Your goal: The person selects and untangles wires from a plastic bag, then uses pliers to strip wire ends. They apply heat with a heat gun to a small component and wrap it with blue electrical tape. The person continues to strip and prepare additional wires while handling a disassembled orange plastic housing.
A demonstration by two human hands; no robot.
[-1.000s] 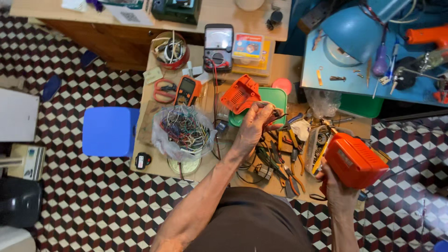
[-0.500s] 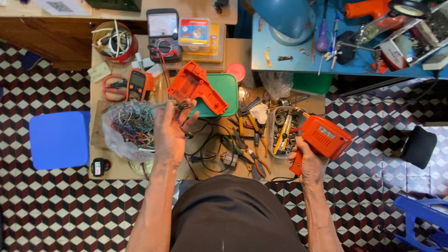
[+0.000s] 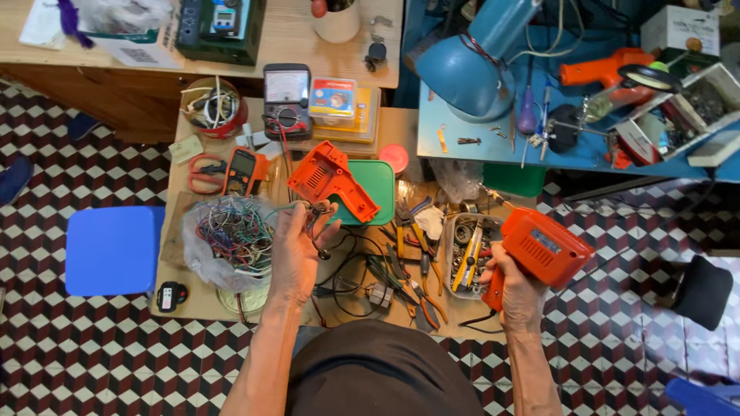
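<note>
An orange drill body [image 3: 544, 250] is gripped by the right hand [image 3: 515, 291] at its handle and held over the right end of the bench [image 3: 189, 304], above a tray of hand tools [image 3: 469, 245]. The left hand [image 3: 297, 250] is closed around a small dark wired part [image 3: 316, 219], raised just in front of the loose orange housing half [image 3: 333, 180], which is seen lying on a green lid [image 3: 383, 185]. A bag of coloured wire offcuts [image 3: 231, 239] sits just beside the left hand; black leads trail across the bench below it.

Risk, as judged: the thin leads could be snagged on pliers or cable clutter — strain at the joints would be caused. The drill body, held by one hand only, could be tipped onto the tray.
</note>
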